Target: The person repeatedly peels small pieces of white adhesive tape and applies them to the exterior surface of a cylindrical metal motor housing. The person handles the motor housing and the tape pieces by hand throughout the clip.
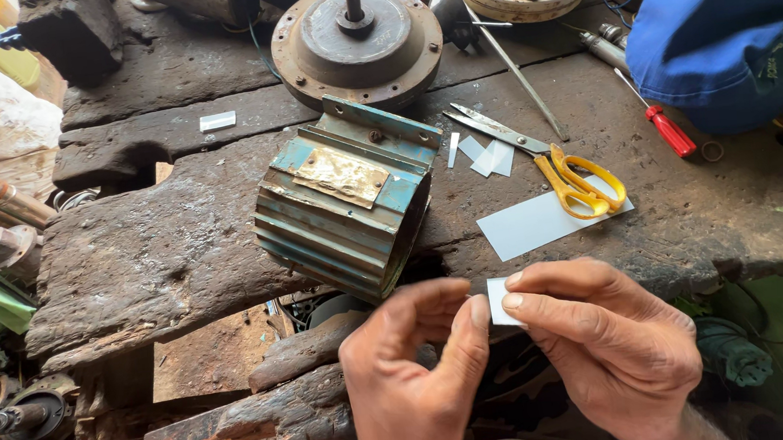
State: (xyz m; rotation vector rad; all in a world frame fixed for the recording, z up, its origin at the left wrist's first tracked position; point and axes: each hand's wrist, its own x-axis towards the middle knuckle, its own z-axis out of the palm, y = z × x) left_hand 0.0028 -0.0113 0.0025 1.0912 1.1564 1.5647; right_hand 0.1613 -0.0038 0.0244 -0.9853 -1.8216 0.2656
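We hold a small white slip (498,301) between both hands, low in the view and just off the near edge of the bench (182,244). Our left hand (416,374) has its thumb and forefinger closed on the slip's left edge, the other fingers curled under. Our right hand (602,343) pinches the right edge with thumb and first two fingers laid flat along it, which keeps the thin piece taut and square to the eye, probably so it can be creased or checked for size.

Just beyond the right hand lies a larger white sheet (539,223) of the same pale material, and the yellow-handled scissors (553,167) rest across its far corner, blades pointing away to the left. A few small white offcuts (488,158) sit beside the blades; it looks as if the slip came from this sheet.

Beyond the left hand a ribbed blue-green motor housing (345,205) lies on its side with its open end toward us, near enough to try the slip against. Further off stands a rusty round end cover with a shaft (356,34). Well to the right lie a red-handled screwdriver (665,127) and a blue cap (718,32).
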